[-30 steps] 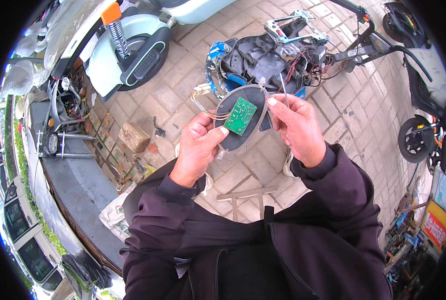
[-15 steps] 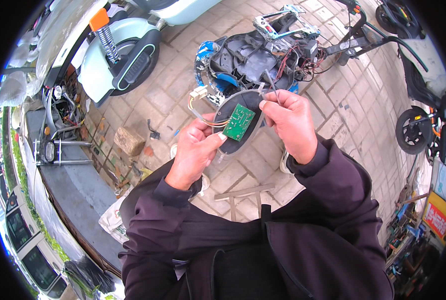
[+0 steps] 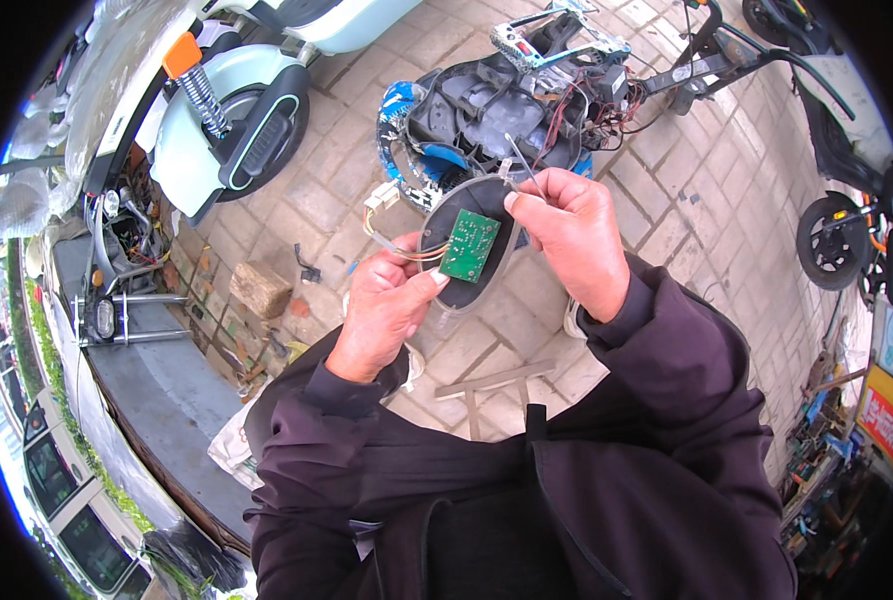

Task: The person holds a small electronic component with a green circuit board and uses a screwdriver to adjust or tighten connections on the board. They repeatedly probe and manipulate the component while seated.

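My left hand (image 3: 381, 310) grips the lower left edge of an oval dark grey plastic housing (image 3: 463, 292), thumb on top. Inside it lies a green circuit board (image 3: 469, 246), solder side up and slightly tilted. Several thin wires run from the board over my left fingers to a white plug connector (image 3: 379, 198). At the housing's upper right rim, my right hand (image 3: 574, 235) pinches a thin metal rod (image 3: 522, 158) that points up and away. Its other end is hidden in my fingers. Whether these fingers also touch the rim, I cannot tell.
Beyond my hands a partly dismantled scooter body (image 3: 496, 115) lies on the paving, with loose red and black wires (image 3: 606, 105). A pale blue scooter (image 3: 201, 150) stands at left. Near it are a brick (image 3: 260, 288) and a grey board (image 3: 161, 375). Tools (image 3: 816, 450) crowd the right.
The housing and both hands have shifted slightly left in view. The rod now leans more to the left and shows more of its length above my right fingers.
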Motion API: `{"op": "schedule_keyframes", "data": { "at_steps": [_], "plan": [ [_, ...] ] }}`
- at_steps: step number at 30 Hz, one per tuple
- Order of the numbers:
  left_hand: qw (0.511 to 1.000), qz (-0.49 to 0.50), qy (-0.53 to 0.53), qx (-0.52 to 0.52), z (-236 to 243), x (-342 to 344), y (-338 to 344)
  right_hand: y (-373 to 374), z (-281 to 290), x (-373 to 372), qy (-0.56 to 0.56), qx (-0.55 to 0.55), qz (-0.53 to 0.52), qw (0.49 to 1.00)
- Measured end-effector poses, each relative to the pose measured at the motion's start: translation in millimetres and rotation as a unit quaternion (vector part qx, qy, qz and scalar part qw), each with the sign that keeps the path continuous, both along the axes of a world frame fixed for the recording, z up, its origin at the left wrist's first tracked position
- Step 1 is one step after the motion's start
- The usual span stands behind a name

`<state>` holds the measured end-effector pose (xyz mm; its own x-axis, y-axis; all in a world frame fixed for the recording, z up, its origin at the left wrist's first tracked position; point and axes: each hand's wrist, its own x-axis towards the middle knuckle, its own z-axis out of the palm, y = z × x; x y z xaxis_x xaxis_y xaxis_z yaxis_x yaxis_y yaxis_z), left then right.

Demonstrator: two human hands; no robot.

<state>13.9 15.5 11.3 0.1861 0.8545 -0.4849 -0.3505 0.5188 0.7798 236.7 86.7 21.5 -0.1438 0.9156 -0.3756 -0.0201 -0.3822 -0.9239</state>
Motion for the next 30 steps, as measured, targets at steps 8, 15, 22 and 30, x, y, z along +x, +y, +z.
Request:
{"op": "schedule_keyframes", "data": {
  "at_steps": [8,15,22,30],
  "plan": [
    [1.000,0.002,0.003,0.002,-3,1,-1,3,5,1,-0.004,0.006,0.020,1.000],
    [1.000,0.012,0.005,-0.011,-2,2,0,11,14,8,0.032,-0.052,0.051,0.997],
    [0.999,-0.030,0.020,-0.033,3,1,2,11,12,8,0.034,-0.062,0.018,0.997],
    [0.997,-0.070,0.011,-0.027,6,10,2,11,9,8,0.048,-0.070,0.009,0.996]
  ]
}}
